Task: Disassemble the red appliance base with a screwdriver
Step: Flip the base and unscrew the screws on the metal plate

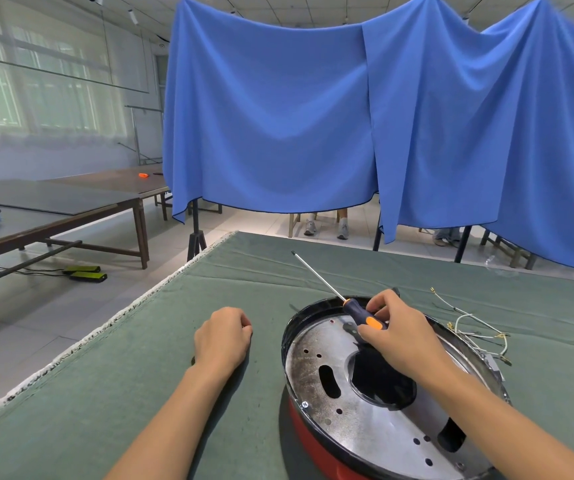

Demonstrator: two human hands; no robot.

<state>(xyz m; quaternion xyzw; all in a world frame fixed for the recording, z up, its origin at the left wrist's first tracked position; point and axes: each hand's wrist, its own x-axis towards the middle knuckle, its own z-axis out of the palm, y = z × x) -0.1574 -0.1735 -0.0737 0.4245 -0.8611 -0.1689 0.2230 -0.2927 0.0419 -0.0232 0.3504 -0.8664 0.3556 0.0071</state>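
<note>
Head view. The red appliance base [316, 441] sat on the green-covered tabletop [105, 393], lower right of frame, with its black rim and perforated metal plate [365, 420] facing up. One screw [305, 405] showed on the rim at the base's near-left edge.

My right hand [400, 332] was over the far part of the base, fingers [375, 303] curled round the screwdriver [361, 315]. I held it by the dark handle with the orange insert. Its metal shaft ran up and left, out past the base's far rim, tip in the air over the cloth and touching nothing that I could see.

My left hand [223, 336] rested on the tabletop just left of the base, apart from it. Fingers curled under into a loose fist; I could not tell if anything was inside it.

Loose white wires [476, 327] with small terminals lay on the cloth right of the base, near its far-right rim.

Beyond the base's far side hung a blue curtain [278, 116]. Far left of the base stood other long tables [71, 206], with a small orange item [143, 175] on one. Feet in sneakers [325, 228] showed under the curtain's lower edge.
</note>
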